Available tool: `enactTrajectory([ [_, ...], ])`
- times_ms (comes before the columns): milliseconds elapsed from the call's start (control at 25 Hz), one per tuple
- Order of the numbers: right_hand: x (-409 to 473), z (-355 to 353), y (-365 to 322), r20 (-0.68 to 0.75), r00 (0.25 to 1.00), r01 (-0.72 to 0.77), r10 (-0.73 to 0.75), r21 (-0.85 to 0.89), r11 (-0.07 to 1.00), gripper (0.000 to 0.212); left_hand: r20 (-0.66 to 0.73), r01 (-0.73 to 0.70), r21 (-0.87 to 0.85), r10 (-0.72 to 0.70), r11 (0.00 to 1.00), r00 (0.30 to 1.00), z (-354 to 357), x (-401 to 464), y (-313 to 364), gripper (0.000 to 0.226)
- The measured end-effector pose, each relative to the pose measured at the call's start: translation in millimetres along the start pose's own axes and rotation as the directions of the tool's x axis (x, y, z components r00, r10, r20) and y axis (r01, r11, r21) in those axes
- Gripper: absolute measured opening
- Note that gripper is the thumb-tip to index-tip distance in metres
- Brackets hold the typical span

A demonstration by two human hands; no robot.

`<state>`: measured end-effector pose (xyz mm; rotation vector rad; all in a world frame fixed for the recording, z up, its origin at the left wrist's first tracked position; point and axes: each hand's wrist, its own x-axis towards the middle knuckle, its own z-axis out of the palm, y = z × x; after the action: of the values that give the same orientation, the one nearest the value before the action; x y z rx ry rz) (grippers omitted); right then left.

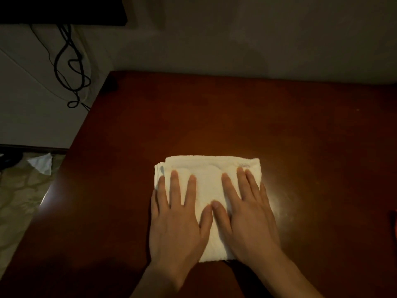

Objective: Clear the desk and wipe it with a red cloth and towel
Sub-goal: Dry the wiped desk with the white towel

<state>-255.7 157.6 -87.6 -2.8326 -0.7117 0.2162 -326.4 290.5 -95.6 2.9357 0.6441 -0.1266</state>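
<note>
Fingers straight, slightly spread, pressed flat on folded white towel (206,190): left hand (176,222) over left half, right hand (247,216) over right half, thumbs touching. Towel laid near desk (214,117) near edge, centred. Bare wood seen toward far, left, right edges. Red sliver (394,222) glimpsed at right edge.

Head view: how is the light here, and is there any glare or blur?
Head view: dim overall, with one warm pool of light on the white towel and both flat hands, left hand and right hand; a pale sheen on the desk beside them; the corners fall dark, edges slightly soft.
</note>
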Motion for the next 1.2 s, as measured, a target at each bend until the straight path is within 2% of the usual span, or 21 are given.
enactTrajectory([
  [880,283,-33,29,-0.07,0.997,-0.029,0.025,-0.069,0.997,0.068,-0.088,-0.044,0.032,0.046,0.999,0.995,-24,297,14,0.073],
  [1040,309,-34,33,-0.09,0.995,-0.035,0.029,-0.06,0.998,0.068,-0.082,-0.073,-0.002,0.073,0.997,0.994,-29,324,16,0.07],
  [1200,282,-35,29,-0.061,0.998,-0.032,0.028,-0.059,0.998,0.068,-0.103,-0.054,-0.019,0.052,0.998,0.993,-26,293,16,0.07],
])
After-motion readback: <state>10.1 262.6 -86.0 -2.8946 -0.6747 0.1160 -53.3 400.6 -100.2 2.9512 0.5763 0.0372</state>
